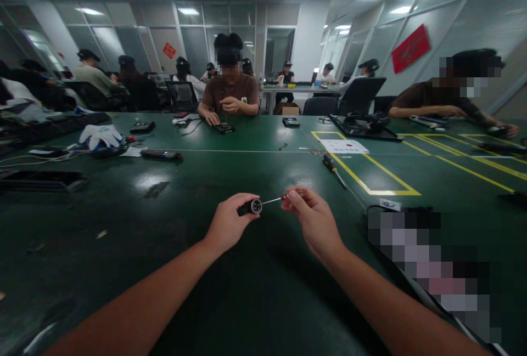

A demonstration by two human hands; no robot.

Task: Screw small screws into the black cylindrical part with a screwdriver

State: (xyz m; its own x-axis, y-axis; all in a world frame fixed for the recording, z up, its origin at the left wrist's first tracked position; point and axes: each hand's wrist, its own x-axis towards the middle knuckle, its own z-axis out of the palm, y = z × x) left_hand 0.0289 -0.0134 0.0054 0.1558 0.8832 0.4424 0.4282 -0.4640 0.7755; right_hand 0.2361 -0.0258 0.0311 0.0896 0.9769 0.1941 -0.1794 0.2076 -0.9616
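Observation:
My left hand [231,219] is closed around a small black cylinder [256,206] with a silvery ring at its open end, which faces right. Between the thumb and fingers of my right hand [315,219] is a thin screwdriver [272,200] with a red handle. Its metal shaft points left, and the tip meets the rim of the cylinder; whether it reaches inside, I cannot tell. Both hands are above the green table [247,301]. Beyond my right hand lies a larger yellow-and-black screwdriver [330,164].
White gloves [101,136] and a dark tool with a red end [161,155] lie at the left. Yellow tape [391,193] marks areas on the right, with a paper sheet [343,146]. A blurred-out object [436,268] stands near my right forearm. Co-workers sit across the table.

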